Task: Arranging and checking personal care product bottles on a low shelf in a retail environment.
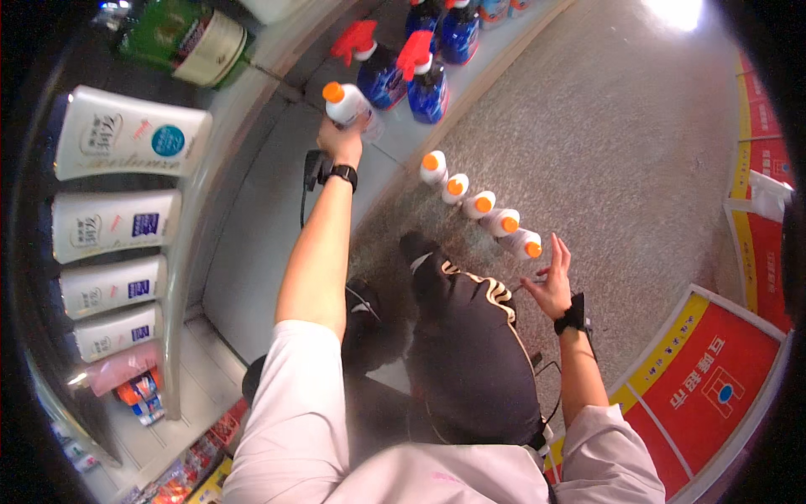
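Note:
My left hand (343,140) is closed around a white plastic bottle with an orange cap (354,108), over the low grey shelf (271,183) and beside blue spray bottles with red trigger heads (428,94). Several more white bottles with orange caps (483,205) stand in a slanting row on the speckled floor, just off the shelf's edge. My right hand (551,283) is apart from them, its fingers spread near the closest bottle (522,244) of that row; nothing shows in it.
White tubes (135,132) line the upper shelf at the left, beside a large green bottle (189,44). Red and yellow printed panels (711,372) stand at the right. My bent knee (472,353) is near the row of bottles.

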Motion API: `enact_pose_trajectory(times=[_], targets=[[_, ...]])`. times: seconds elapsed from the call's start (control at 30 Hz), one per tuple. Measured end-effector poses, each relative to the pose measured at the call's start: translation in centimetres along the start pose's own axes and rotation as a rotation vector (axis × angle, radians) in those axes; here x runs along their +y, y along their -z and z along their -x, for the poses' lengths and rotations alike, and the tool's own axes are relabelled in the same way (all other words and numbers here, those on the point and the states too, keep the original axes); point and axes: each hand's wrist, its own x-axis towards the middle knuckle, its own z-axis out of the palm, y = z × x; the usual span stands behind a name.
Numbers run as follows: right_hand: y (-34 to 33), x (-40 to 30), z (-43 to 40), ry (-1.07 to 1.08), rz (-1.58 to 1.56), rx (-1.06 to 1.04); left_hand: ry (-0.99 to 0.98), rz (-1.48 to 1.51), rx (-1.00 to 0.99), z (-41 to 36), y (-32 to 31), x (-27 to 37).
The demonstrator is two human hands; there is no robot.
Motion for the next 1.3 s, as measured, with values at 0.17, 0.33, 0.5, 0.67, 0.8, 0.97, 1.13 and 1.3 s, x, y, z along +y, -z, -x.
enact_pose_trajectory(times=[0.17,0.33,0.5,0.67,0.8,0.97,1.13,1.3], targets=[[5.8,-4.9,0.7,0.02,-0.034,0.356,-0.171,-0.046,0.057,3.6,1.3,3.3],[13.0,-16.7,1.4,0.207,-0.349,0.352,-0.82,-0.151,-0.228,11.5,8.4,16.6],[16.2,-26.6,4.4,0.508,-0.421,0.34,-1.088,-0.021,-0.556,19.9,10.4,33.5],[20.4,-21.1,7.6,0.234,-0.457,0.633,-0.956,-0.144,-0.772,28.2,7.0,40.1],[15.7,-11.1,7.5,-0.036,-0.182,0.599,-0.976,-0.603,-1.236,31.7,6.6,37.2],[7.9,0.0,5.1,-0.101,-0.159,0.276,-0.882,-0.337,-1.304,34.7,12.3,32.3],[1.7,6.4,1.8,-0.066,-0.186,0.099,-0.353,0.165,-0.936,35.7,23.1,29.4],[0.1,10.1,0.9,0.1,-0.365,-0.04,-0.159,0.027,-0.397,38.7,30.8,27.6]])
